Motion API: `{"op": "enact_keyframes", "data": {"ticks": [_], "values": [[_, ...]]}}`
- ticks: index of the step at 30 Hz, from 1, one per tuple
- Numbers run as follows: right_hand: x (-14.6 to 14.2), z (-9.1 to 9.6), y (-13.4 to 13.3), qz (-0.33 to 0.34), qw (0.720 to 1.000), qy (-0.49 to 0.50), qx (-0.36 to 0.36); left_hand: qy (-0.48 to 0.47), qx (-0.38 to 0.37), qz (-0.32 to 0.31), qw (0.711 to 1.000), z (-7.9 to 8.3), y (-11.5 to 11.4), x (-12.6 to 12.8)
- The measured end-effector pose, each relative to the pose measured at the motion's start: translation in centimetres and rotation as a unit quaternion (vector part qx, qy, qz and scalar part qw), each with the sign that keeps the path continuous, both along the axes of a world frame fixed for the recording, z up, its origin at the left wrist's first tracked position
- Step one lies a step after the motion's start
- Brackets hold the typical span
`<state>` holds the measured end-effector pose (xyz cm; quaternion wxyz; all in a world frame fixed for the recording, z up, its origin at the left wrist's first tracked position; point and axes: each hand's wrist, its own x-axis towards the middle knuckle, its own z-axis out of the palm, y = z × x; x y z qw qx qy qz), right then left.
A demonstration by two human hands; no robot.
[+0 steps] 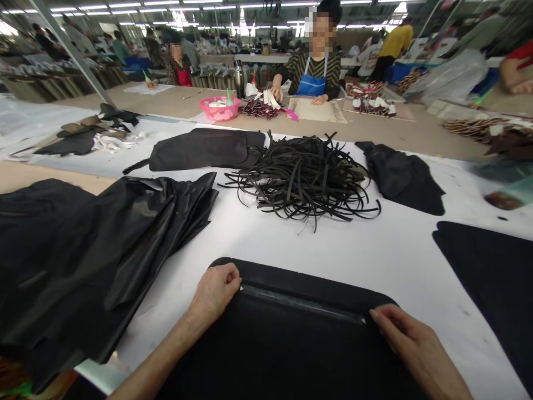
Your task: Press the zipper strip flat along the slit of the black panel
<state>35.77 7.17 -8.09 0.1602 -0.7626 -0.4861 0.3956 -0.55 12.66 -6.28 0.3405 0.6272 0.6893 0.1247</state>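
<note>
In front of me a black sheet [291,350] overlies a black panel [308,278] with rounded corners, whose far margin shows beyond it. A narrow shiny strip [303,304] runs along the sheet's far edge, with a small pale spot near each end. My left hand [216,291] is closed, thumb and fingers pinching the sheet's far left corner. At the far right corner, my right hand [410,336] pinches the same sheet between thumb and forefinger. Both hands rest close to the panel's rounded corners; the near part of the sheet runs out of view.
Draped black material [91,244] covers the table's left. Beyond the panel lie a heap of thin black strips [308,172], stacked black pieces [200,150] and a folded black piece [406,175]. Another black panel [491,272] is at right. A co-worker [312,72] sits opposite, near a pink basin [219,111].
</note>
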Motion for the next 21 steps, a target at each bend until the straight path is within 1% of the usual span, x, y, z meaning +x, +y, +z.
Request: {"op": "enact_keyframes", "data": {"ticks": [6, 10, 12, 14, 16, 19, 21], "values": [[-0.4, 0.8, -0.1, 0.007, 1.000, -0.018, 0.018, 0.042, 0.005, -0.021, 0.999, -0.4, 0.0, -0.2], [-0.9, 0.8, 0.0, 0.005, 0.998, -0.043, 0.042, 0.071, 0.009, -0.041, 0.997, 0.1, -0.4, 0.1], [-1.2, 0.8, 0.0, -0.002, 0.997, -0.048, 0.054, 0.112, 0.014, -0.054, 0.992, 0.4, -0.8, 0.6], [-1.5, 0.8, 0.0, -0.008, 0.997, -0.052, 0.063, 0.185, 0.038, -0.080, 0.979, 0.4, -1.4, 1.0], [-1.7, 0.9, 0.1, -0.011, 0.996, -0.060, 0.069, 0.232, 0.100, -0.140, 0.957, 0.1, -1.8, 1.2], [-1.9, 1.1, 0.2, -0.017, 0.994, -0.075, 0.076, 0.243, 0.199, -0.252, 0.915, -0.7, -2.4, 1.2], [-2.1, 1.3, 0.2, -0.021, 0.993, -0.085, 0.080, 0.263, 0.231, -0.294, 0.889, -1.1, -2.7, 1.0]]}}
